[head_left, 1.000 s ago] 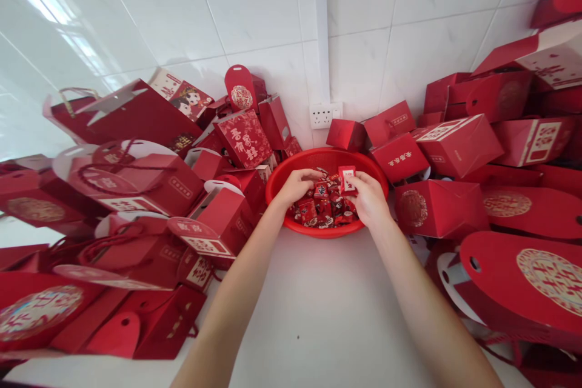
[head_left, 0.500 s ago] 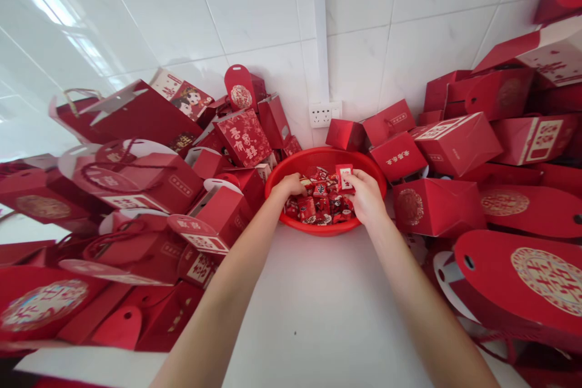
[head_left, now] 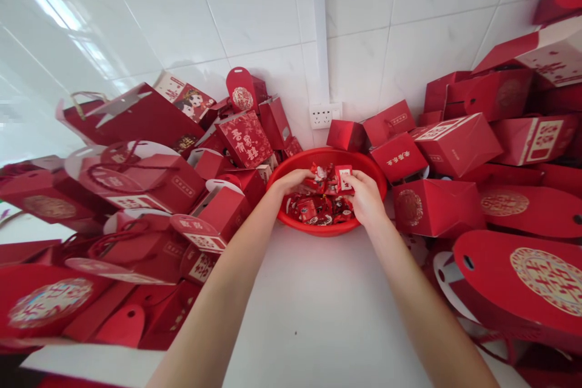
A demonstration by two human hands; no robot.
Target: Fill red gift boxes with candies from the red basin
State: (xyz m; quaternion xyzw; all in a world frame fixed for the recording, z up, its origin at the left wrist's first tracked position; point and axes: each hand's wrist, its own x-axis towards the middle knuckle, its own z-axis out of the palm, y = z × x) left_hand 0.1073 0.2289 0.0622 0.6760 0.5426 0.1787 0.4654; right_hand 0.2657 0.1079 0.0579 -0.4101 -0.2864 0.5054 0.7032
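A red oval plastic basket [head_left: 313, 228] holds many small wrapped candies [head_left: 309, 211] in red and white wrappers. Over its left side, my left hand [head_left: 296, 180] has its fingers closed around some of the candies, the fingertips partly hidden by the wrappers. My right hand [head_left: 366, 195], over the basket's right side, pinches a flat red packet [head_left: 344, 179] with a white printed label between thumb and fingers. Both hands are close together, with loose candies beneath them.
Red gift boxes [head_left: 140, 179] with cord handles are heaped on the left. More red boxes [head_left: 439, 206] are piled along the right. Behind the basket stands a white tiled wall with a power socket [head_left: 325, 115]. A white tabletop [head_left: 313, 303] lies in front.
My left hand has moved right and slightly up, bringing candies toward the middle of the basket. My right hand stays almost in place with the red packet.
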